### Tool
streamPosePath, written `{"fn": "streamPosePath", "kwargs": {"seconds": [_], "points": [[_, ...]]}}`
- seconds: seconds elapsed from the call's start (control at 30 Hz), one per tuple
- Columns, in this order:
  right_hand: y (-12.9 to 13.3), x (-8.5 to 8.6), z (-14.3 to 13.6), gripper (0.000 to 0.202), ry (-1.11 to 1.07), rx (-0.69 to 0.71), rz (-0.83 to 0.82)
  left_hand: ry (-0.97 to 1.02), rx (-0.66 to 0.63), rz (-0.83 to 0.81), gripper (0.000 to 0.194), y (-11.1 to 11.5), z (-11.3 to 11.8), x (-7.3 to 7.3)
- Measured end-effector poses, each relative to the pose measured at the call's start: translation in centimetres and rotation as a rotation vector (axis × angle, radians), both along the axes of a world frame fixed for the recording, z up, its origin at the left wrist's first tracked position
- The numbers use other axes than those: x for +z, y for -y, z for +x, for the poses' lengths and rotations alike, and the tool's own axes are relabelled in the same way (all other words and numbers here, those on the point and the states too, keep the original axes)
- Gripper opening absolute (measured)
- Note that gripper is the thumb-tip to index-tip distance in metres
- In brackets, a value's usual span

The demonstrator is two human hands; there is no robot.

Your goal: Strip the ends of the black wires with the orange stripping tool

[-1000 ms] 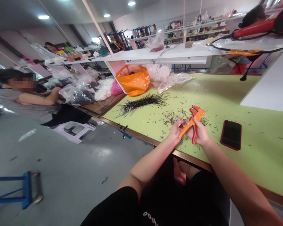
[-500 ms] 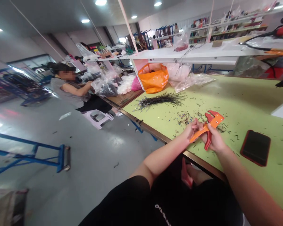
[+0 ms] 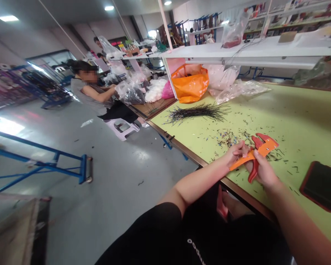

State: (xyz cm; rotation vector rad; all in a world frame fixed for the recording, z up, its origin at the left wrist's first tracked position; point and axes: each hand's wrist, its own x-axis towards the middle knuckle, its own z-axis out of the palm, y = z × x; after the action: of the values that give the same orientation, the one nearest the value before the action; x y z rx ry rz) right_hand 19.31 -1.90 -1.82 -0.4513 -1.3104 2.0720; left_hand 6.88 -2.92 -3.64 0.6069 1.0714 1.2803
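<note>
An orange and red wire stripper [image 3: 266, 147] is held over the near edge of the green tabletop [image 3: 298, 110], its jaws pointing away from me to the right. My right hand [image 3: 265, 170] is closed round it near the base of the jaws, by the red handle. Against the orange handle lies my left hand [image 3: 236, 154], palm turned up, fingers curled around it. Just beyond the hands, short wire offcuts [image 3: 228, 139] are scattered on the tabletop. Farther back lies a bundle of thin black wires [image 3: 200, 112].
A black phone-like device with a red edge [image 3: 323, 186] lies at the right. Behind the wires stand an orange bag [image 3: 190, 84] and clear plastic bags [image 3: 238, 90], under a white shelf [image 3: 253, 49]. At the left, a co-worker [image 3: 92, 92] sits by a white stool [image 3: 121, 128].
The view has turned left, so the table and hands appear farther right. Both hands keep the same hold on the wire stripper.
</note>
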Motion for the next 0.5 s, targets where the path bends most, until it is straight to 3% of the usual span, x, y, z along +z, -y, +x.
{"fn": "streamPosePath", "kwargs": {"seconds": [0.07,0.13,0.3,0.4,0.5], "points": [[-0.4,0.0,0.6,0.041,0.012,-0.054,0.008,-0.160,-0.041,0.036,0.055,0.2,-1.1,0.3],[-1.2,0.0,1.4,0.038,0.016,-0.128,-0.006,-0.372,-0.032,0.072,0.041,0.2,-3.6,0.9],[-2.9,-0.4,2.3,0.037,0.049,-0.282,-0.114,-0.966,0.170,0.075,0.032,0.2,-15.1,1.7],[-3.2,-0.7,1.8,0.043,0.121,-0.324,-0.157,-1.263,0.158,0.019,0.026,0.4,-21.2,1.1],[-3.3,-1.2,1.3,0.049,0.211,-0.321,-0.182,-1.521,0.097,-0.015,0.031,0.2,-24.5,0.1]]}}
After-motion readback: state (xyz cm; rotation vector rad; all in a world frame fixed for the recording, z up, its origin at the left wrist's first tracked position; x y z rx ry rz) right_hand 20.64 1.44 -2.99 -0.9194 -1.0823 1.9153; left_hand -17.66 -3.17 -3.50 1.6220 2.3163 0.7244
